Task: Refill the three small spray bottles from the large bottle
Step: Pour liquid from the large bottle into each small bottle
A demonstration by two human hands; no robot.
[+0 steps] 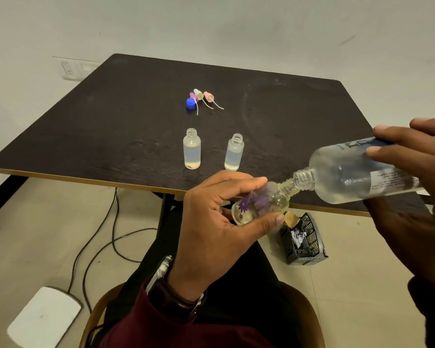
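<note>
My left hand [216, 222] grips a small clear spray bottle with purple flowers [269, 200], tilted with its open neck up and to the right. My right hand [417, 177] holds the large clear bottle [349, 177] tipped nearly level, its open mouth touching the small bottle's neck. Two other small bottles stand uncapped on the dark table [136, 116]: one on the left [192, 149] and one on the right [234, 153], both holding clear liquid. Three spray tops [204, 97] and a blue cap [191, 103] lie further back.
The table's front edge runs just behind my hands. On the floor sit a black mesh basket [304, 244] with scraps, cables [98, 237] and a white box [43, 317]. My lap and a chair are below.
</note>
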